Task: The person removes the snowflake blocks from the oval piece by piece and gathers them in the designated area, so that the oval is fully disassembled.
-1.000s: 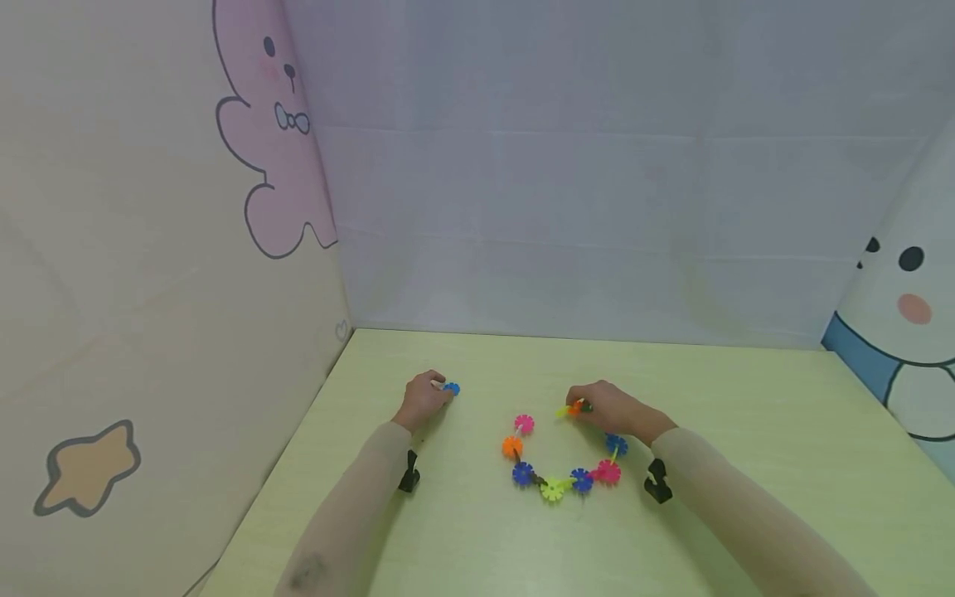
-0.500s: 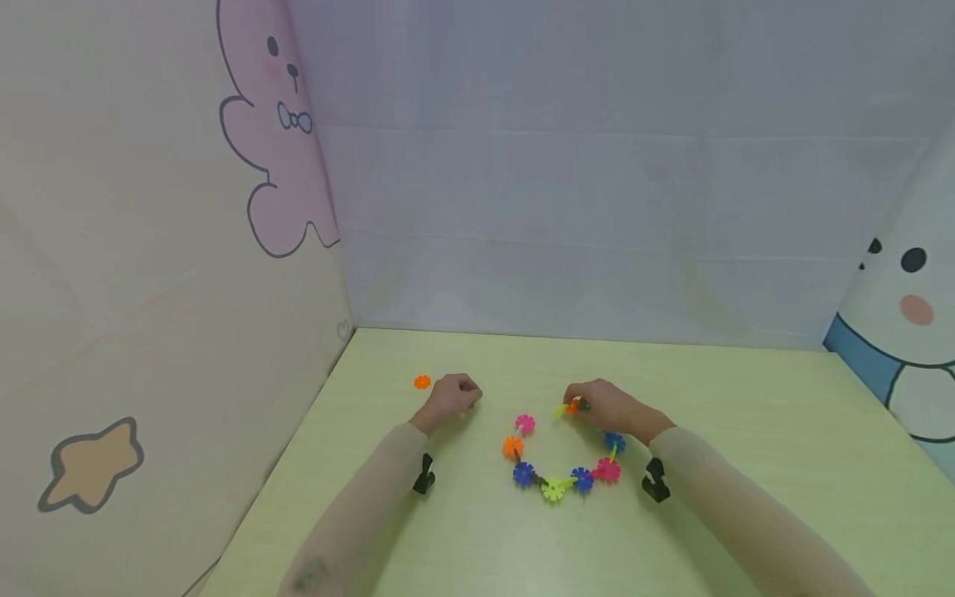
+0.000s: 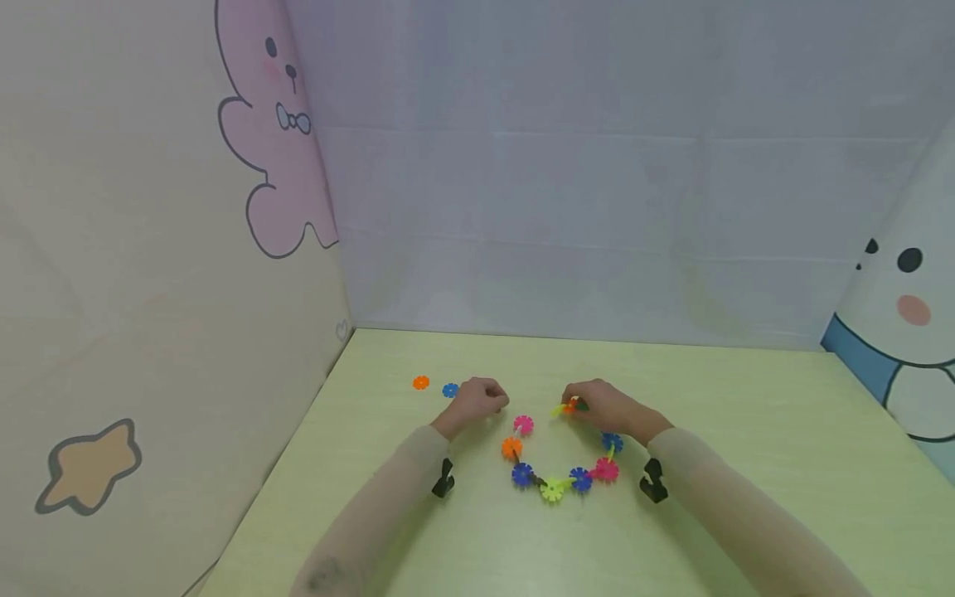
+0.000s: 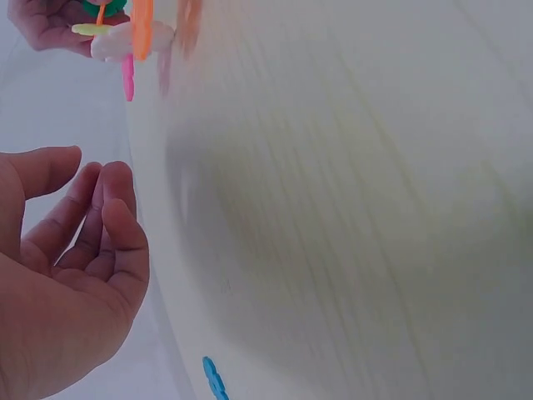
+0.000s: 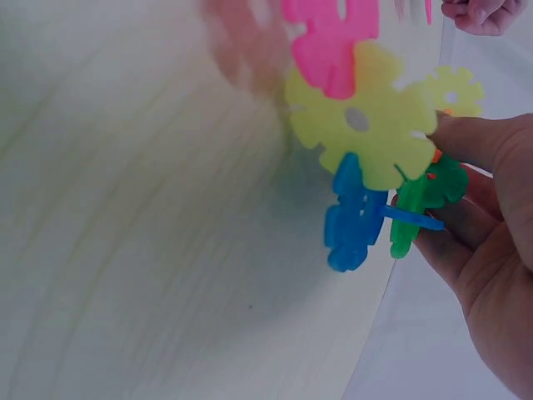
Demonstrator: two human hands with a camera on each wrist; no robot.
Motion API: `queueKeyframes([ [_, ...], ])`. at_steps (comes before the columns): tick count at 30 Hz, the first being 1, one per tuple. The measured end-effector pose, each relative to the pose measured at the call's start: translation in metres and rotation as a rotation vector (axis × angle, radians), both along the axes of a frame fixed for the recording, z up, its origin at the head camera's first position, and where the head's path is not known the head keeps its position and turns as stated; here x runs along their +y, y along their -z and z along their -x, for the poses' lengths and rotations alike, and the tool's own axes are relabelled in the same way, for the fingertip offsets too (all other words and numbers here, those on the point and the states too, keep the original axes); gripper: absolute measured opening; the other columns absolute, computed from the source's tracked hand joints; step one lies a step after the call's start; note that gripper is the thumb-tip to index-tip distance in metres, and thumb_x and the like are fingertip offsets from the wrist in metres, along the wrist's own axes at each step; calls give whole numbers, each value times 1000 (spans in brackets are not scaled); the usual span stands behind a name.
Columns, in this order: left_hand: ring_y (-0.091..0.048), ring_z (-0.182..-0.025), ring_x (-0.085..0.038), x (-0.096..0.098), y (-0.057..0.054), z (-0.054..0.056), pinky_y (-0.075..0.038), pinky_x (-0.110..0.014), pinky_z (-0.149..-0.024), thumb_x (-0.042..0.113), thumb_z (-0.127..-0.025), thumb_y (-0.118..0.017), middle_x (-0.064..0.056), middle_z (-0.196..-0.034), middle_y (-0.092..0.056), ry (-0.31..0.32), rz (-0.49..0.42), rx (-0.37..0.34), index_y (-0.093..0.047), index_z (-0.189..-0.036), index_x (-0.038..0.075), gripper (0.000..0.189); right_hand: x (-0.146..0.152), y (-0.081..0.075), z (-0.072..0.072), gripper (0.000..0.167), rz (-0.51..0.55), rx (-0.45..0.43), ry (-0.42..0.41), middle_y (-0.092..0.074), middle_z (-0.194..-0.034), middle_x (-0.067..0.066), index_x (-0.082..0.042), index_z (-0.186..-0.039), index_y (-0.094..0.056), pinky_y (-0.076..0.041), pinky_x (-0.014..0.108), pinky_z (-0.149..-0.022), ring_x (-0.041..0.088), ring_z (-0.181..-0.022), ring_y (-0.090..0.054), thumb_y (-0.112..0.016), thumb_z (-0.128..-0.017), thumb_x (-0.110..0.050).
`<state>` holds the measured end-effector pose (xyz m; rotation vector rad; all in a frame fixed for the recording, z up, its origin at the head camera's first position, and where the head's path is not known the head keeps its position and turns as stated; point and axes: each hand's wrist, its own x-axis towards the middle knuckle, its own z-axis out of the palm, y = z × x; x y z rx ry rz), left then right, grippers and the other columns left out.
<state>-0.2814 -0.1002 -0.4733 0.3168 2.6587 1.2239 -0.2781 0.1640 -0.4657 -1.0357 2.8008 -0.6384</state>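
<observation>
A curved chain of notched plastic snowflake discs (image 3: 552, 490) lies on the table in the head view, in pink, orange, blue, yellow and green. At its far right end my right hand (image 3: 603, 405) pinches the chain; in the right wrist view the thumb and fingers close on it near a green disc (image 5: 448, 182), beside a blue disc (image 5: 354, 221) and a large yellow disc (image 5: 325, 125). My left hand (image 3: 477, 400) hovers left of the chain's pink end disc (image 3: 524, 424). Nothing lies between its loosely bent fingers (image 4: 125, 225) and thumb in the left wrist view.
Two loose discs lie on the table at the far left, an orange one (image 3: 421, 382) and a blue one (image 3: 450, 390) just behind my left hand. A pale curtain (image 3: 582, 232) stands along the table's far edge, and a printed wall (image 3: 149, 332) borders the left side.
My left hand has left the blue disc and moved right toward the chain, uncovering the loose orange and blue discs. The right hand stays nearly still with its grip on the chain.
</observation>
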Motion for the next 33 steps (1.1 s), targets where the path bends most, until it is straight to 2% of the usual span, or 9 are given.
queueKeyframes([
  [5,-58,-76,-16,9,-3,-3,-49,-28,-67,16,-90,-62,-2,-85,-65,38,-45,0,-69,-92,8,11,-1,2,1,15,0,12,6,-65,-98,0,-11,-101,-64,-49,41,-83,22,-93,-62,-69,-86,-9],
  [11,-58,-75,-13,19,-2,-3,-49,-27,-71,14,-89,-63,2,-83,-65,107,-47,60,-69,-89,9,9,-3,2,2,16,-3,20,15,-65,-99,0,-12,-101,-64,-49,40,-83,21,-92,-62,-70,-86,-11],
  [17,-59,-73,-13,31,3,-1,-50,-26,-69,15,-87,-67,2,-82,-65,108,-45,48,-68,-89,10,5,-4,0,1,17,9,31,16,-66,-99,2,-11,-101,-65,-49,41,-82,22,-91,-62,-70,-85,-10],
  [23,-58,-74,-11,41,-3,-4,-50,-23,-70,15,-86,-70,4,-82,-64,136,-26,32,-67,-89,11,6,-5,0,1,18,19,46,5,-66,-101,4,-8,-102,-65,-50,41,-82,22,-91,-63,-70,-85,-10],
  [27,-57,-75,-10,45,-5,-7,-49,-22,-71,15,-85,-71,4,-83,-63,169,-9,59,-67,-89,10,7,-6,0,1,19,19,44,8,-66,-102,4,-9,-103,-65,-50,41,-83,21,-92,-62,-70,-85,-11],
  [33,-57,-75,-10,49,-7,-8,-48,-22,-71,13,-85,-71,4,-82,-63,183,22,87,-67,-92,8,10,-8,1,2,19,29,52,-3,-66,-102,4,-9,-104,-65,-50,40,-82,22,-91,-62,-70,-86,-10],
])
